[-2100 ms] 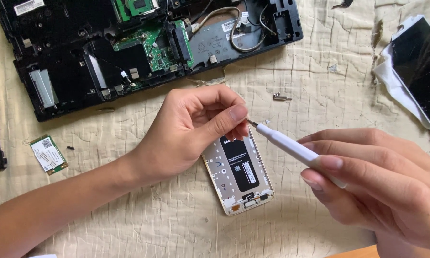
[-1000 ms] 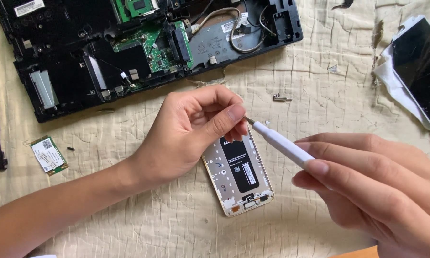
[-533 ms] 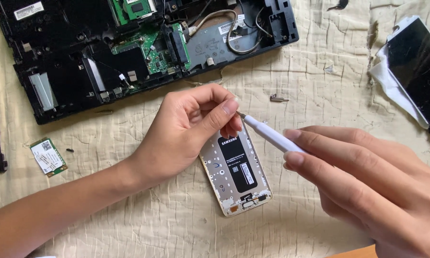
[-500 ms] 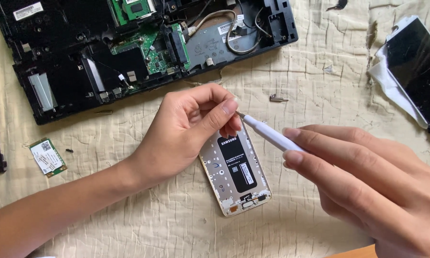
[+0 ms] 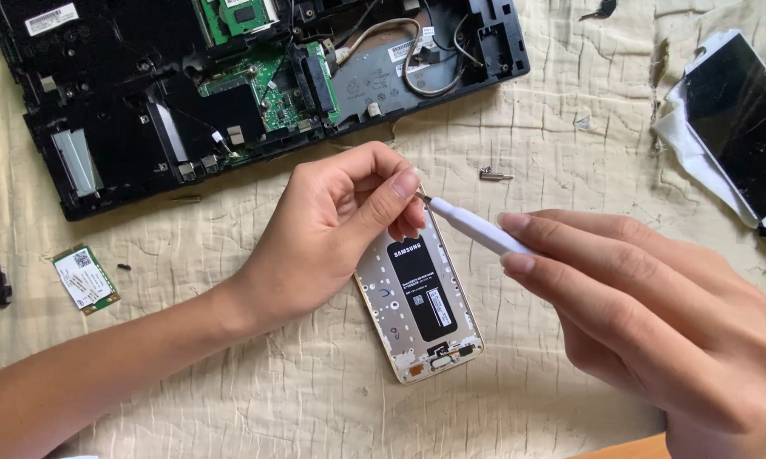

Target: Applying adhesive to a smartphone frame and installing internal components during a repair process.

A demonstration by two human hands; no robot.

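Phone frame (image 5: 419,302), stripped to its gold-edged inner shell with a black battery in the middle, lies flat on the cream quilted cloth (image 5: 553,127) at the centre of the frame, its long side running from upper left to lower right. Your left hand (image 5: 336,225) comes in from the lower left and rests on the upper end of the phone frame, fingers curled, with the thumb and forefinger pinched together at its top corner; what they pinch is too small to tell. Your right hand (image 5: 655,314) fills the lower right of the frame and grips a white screwdriver (image 5: 472,229) between the fingers, the shaft slanting up and left so that its metal tip sits right at the pinched fingertips of your left hand, over the top edge of the phone frame. A small metal screw (image 5: 493,176) lies on the cloth just above the screwdriver, apart from both hands. Across the upper left sits an opened black laptop base (image 5: 111,102) with a green circuit board showing. A small green card (image 5: 84,278) lies at the left edge, and a phone screen (image 5: 740,119) rests on white paper at the upper right.
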